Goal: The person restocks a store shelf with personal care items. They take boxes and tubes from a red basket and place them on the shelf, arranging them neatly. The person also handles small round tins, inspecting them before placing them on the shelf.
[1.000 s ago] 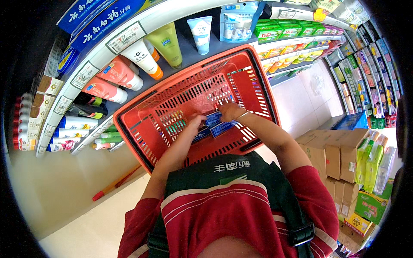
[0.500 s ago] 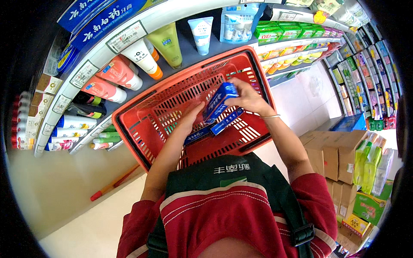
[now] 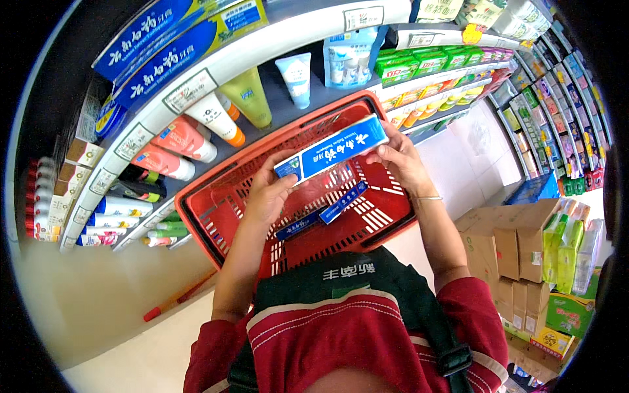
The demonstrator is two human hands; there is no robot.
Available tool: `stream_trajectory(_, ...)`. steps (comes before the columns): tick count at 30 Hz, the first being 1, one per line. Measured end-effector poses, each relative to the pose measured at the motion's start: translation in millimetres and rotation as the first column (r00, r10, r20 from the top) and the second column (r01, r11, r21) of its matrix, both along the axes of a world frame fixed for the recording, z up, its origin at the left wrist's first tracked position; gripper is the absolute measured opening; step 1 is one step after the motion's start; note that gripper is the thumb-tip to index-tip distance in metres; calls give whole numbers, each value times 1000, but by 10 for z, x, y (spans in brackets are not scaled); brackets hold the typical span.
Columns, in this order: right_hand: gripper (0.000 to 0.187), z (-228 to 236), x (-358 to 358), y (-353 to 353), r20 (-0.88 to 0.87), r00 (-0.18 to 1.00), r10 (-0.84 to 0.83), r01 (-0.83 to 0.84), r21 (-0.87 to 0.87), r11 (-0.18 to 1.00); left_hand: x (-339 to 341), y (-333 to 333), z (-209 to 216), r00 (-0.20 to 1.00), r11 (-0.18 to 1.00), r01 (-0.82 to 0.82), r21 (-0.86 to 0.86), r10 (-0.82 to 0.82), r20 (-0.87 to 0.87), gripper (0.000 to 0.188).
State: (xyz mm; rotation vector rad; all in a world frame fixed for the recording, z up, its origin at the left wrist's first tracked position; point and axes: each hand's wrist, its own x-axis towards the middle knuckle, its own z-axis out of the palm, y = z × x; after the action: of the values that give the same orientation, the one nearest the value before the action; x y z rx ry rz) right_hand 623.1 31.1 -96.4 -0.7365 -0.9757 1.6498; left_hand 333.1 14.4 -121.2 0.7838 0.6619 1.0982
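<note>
A long blue and white toothpaste box (image 3: 333, 150) is held level above the red shopping basket (image 3: 216, 171). My left hand (image 3: 272, 187) grips its left end, and my right hand (image 3: 401, 158) pinches its right end between thumb and fingers. Below, inside the basket, lie two dark blue boxes: one box (image 3: 345, 202) slants across toward the right, and another box (image 3: 300, 225) touches its left end. The basket's far rim sits close to the lower shelf.
Squeeze tubes (image 3: 246, 98) stand and lie along the shelf (image 3: 308, 29), with blue toothpaste boxes (image 3: 154, 59) on the level above. Cardboard cartons (image 3: 504, 242) are stacked at right. A red-ended pole (image 3: 177, 299) lies on the floor at left. More stocked shelves (image 3: 550, 111) stand far right.
The toothpaste box has been raised out of the basket and turned lengthwise. My left hand, earlier beside it, now grips its left end; my right hand has kept hold.
</note>
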Motion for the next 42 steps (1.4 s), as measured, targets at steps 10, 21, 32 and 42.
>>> stream_trajectory(10, 65, 533, -458, -145, 630, 770, -102, -171, 357, 918, 537, -176, 367, 878, 923, 53, 380, 138, -458, 49)
stream_trajectory(21, 48, 2515, -73, 1256, 268, 129, -955, -494, 852, 173, 405, 431, 2471, 323, 70, 383, 921, 924, -204, 52)
stream_trajectory(32, 62, 2509, -211, 1746, 516, -185, -836, -548, 653, 524, 547, 1258, 2952, -342, 438, 798, 414, 895, -287, 56)
stream_trajectory(42, 67, 2563, -230, 1939, 625, -261, -736, -571, 515, 640, 677, 1471, 3014, -436, 528, 790, 312, 841, -320, 20)
